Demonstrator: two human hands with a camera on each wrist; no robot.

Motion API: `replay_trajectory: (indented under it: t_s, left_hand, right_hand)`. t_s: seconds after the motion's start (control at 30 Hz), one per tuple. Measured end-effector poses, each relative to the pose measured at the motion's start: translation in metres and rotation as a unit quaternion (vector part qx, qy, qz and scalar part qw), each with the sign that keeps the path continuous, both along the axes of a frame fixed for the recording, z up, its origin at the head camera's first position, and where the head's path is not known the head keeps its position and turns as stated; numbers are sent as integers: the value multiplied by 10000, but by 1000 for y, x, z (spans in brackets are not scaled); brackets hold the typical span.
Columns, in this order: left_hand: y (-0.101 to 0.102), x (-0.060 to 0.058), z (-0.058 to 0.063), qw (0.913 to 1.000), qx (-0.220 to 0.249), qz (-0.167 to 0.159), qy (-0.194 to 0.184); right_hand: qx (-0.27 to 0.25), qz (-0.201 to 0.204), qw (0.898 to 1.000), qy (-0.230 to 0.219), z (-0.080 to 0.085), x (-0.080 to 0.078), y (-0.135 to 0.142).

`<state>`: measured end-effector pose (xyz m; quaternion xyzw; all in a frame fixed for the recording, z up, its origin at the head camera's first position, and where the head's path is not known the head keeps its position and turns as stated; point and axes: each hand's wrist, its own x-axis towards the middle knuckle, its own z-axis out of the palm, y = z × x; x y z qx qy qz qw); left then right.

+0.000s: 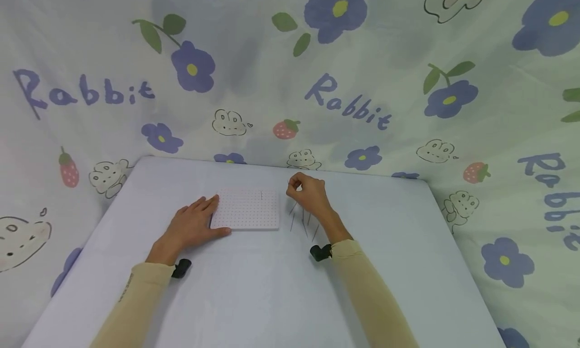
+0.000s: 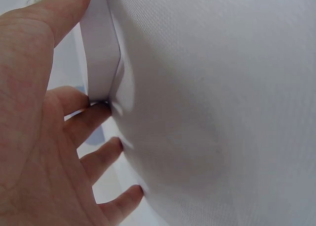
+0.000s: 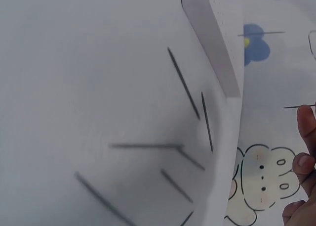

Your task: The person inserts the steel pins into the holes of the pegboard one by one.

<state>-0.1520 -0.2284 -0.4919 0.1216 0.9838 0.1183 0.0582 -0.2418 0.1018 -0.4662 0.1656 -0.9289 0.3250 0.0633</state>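
Observation:
A white square board (image 1: 246, 212) with a grid of small holes lies on the table. One thin dark needle (image 1: 261, 195) stands upright near its far right corner. My left hand (image 1: 192, 224) rests against the board's left side, fingers spread and the thumb along its front edge. In the left wrist view, fingertips touch the board's side (image 2: 101, 53) and the white cloth. Right of the board, my right hand (image 1: 310, 192) pinches a needle (image 3: 296, 107) between thumb and fingertips, its pointed end sticking out. Several loose needles (image 3: 183, 82) lie below that hand.
A white cloth (image 1: 254, 287) covers the table. Behind it hangs a printed curtain (image 1: 254, 76) with flowers, rabbits and lettering. Loose needles (image 1: 315, 233) are scattered to the right of the board, some of them crossing or meeting at their ends.

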Motion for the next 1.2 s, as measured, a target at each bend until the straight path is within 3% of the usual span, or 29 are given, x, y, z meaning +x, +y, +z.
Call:
replay_trajectory:
  t_s: [0.57, 1.2]
  left_hand:
    - [1, 0, 1, 10000, 1, 0, -37]
    - [3, -1, -1, 10000, -51, 46, -60]
  right_hand:
    - [-26, 241, 9996, -140, -10, -6, -37]
    - [9, 347, 9989, -304, -14, -5, -50]
